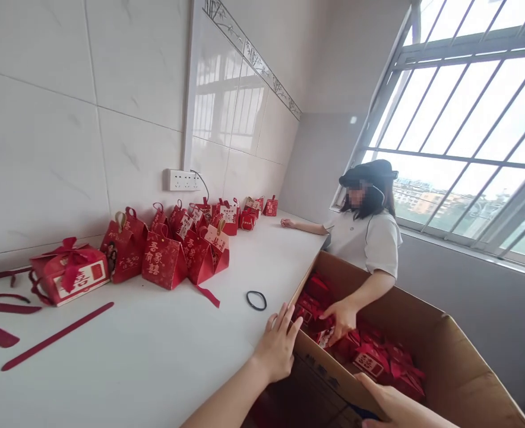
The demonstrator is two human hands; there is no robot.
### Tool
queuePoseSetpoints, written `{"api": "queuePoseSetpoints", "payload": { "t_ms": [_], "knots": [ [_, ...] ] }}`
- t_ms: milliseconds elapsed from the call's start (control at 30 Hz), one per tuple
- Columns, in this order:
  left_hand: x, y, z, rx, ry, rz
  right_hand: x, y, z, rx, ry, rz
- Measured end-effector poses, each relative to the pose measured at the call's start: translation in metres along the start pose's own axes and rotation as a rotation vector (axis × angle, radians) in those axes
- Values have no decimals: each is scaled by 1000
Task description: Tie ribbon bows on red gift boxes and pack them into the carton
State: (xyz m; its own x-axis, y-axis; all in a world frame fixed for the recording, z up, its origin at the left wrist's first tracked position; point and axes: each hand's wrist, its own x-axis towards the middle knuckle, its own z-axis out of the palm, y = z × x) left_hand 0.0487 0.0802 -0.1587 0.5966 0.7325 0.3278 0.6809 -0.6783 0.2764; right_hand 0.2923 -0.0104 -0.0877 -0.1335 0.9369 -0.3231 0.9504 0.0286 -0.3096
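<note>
A large open cardboard box (pixel 467 356) stands against the edge of the white table. My left hand (pixel 275 348) grips the box's near left corner, its fingers bent over the rim. With the thumb lying along the top edge, my right hand (pixel 389 398) holds the near wall; its other fingers are mostly hidden. Several red gift boxes (pixel 372 361) with ribbons and white labels lie inside. Another person's hand (pixel 342 318) reaches down among them.
On the white table (pixel 155 351), several red gift bags (pixel 164 261) line the tiled wall. A ribboned red box (pixel 70 273), red strips (pixel 57 336) and a black loop (pixel 256 300) lie there too. Across the cardboard box, a person (pixel 364 232) rests a forearm on the table.
</note>
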Motion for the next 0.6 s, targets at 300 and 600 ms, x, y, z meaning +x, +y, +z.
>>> {"api": "queuePoseSetpoints", "payload": {
  "t_ms": [300,600],
  "knots": [
    [2,5,-8,18,-5,-18,14,3,44,-163,379,18],
    [-79,-21,-84,238,373,-126,18,-121,53,336,617,-753]
  ]
}}
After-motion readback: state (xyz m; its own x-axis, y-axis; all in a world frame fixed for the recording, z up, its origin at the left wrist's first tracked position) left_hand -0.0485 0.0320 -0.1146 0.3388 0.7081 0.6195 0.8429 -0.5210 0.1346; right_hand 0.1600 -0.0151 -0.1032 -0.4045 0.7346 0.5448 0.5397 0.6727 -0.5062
